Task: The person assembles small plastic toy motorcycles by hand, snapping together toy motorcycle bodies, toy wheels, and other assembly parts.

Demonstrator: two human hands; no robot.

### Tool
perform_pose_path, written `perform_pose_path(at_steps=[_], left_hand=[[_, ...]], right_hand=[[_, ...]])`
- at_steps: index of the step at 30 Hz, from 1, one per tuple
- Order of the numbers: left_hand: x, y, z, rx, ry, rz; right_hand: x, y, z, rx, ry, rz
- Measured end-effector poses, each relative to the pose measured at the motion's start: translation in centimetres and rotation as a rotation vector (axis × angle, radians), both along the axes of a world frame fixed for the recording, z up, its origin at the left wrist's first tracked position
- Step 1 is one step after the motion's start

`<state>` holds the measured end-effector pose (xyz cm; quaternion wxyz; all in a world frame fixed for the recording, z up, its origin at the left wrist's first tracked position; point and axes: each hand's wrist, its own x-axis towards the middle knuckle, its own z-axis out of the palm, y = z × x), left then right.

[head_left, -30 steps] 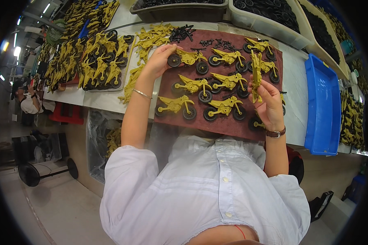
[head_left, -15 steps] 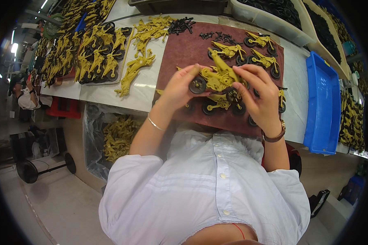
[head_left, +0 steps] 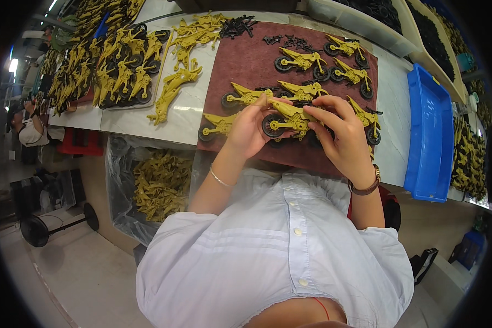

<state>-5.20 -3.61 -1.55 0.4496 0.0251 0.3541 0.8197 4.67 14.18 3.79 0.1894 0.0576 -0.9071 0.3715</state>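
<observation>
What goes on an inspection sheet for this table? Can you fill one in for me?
Surface: white table with a red-brown mat.
Things: yellow toy bike with a black wheel, held over the mat; other bikes on the mat.
Clutter: black parts at the mat's far left corner; yellow pieces left of it.
Hands: left hand and right hand both hold the toy bike.
Cables: nothing clearly seen.
Surroundings: blue tray right; clear bag lower left; person far left.

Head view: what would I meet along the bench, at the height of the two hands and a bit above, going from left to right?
Wheeled yellow toys → loose yellow frames → left hand → held yellow motorcycle → right hand → blue tray.
</observation>
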Motion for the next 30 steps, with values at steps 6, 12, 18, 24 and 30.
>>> perform_pose_path(at_steps=[6, 12, 18, 24, 30], left_hand=[[0.7, -0.1, 0.0, 0.063, 0.028, -0.027], [1.2, 0.2, 0.3, -0.127, 0.339, -0.003], [1.5, 0.2, 1.6, -0.175, 0.553, -0.044], [1.8, 0.2, 1.8, -0.14, 0.655, -0.041], [1.1, 0.2, 1.7, -0.148, 0.688, -0.01]], right_hand=[[0.7, -0.2, -0.4, -0.005, -0.021, -0.01], [1.5, -0.4, -1.2, -0.042, 0.066, -0.197], [1.8, 0.3, -2.0, -0.884, -0.163, -0.094], [2.6, 1.0, -2.8, -1.066, -0.368, 0.006], [2.2, 0.1, -3.4, -1.063, -0.233, 0.043]])
